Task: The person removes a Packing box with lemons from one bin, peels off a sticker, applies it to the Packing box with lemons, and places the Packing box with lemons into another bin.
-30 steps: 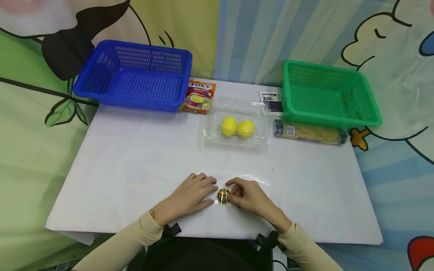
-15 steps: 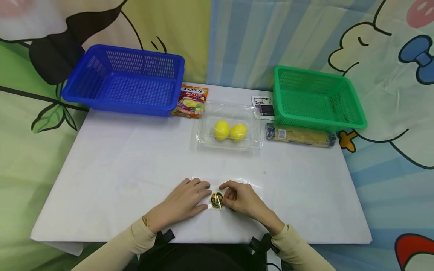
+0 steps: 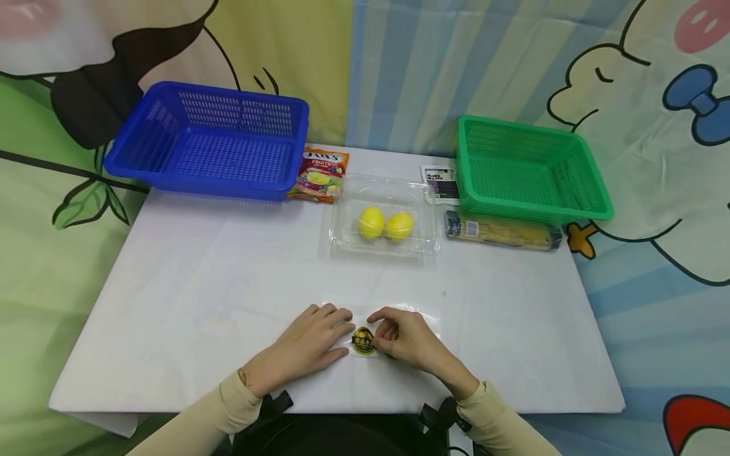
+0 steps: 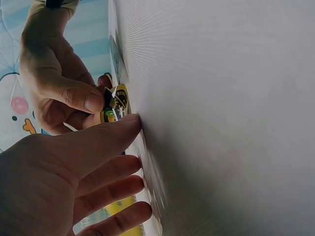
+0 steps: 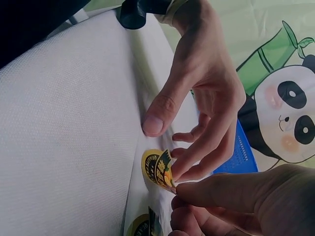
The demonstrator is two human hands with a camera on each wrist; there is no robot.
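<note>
A round black-and-yellow sticker (image 3: pixel 362 341) lies between the two hands at the front of the table, on a clear sheet (image 3: pixel 360 315). My right hand (image 3: pixel 412 342) pinches its right edge between thumb and finger. In the right wrist view the sticker (image 5: pixel 158 169) curls up at that edge, its other side flat on the sheet. A second round sticker (image 5: pixel 140 226) shows lower down. Left of it, my left hand (image 3: pixel 310 345) rests on the sheet with fingers spread. In the left wrist view, the left thumb tip is close by the sticker (image 4: pixel 118 101).
Beyond the hands stands a clear plastic box (image 3: pixel 384 187) with two lemons (image 3: pixel 371 223) inside. A blue basket (image 3: pixel 194 183) and a candy bag (image 3: pixel 320 176) are behind left. Behind right are a green basket (image 3: pixel 530 212), a small packet (image 3: pixel 443 183) and a noodle pack (image 3: pixel 504 230).
The head view has shifted, so everything sits a little lower and further left. Both hands keep nearly the same place; the sticker's right edge stays pinched.
</note>
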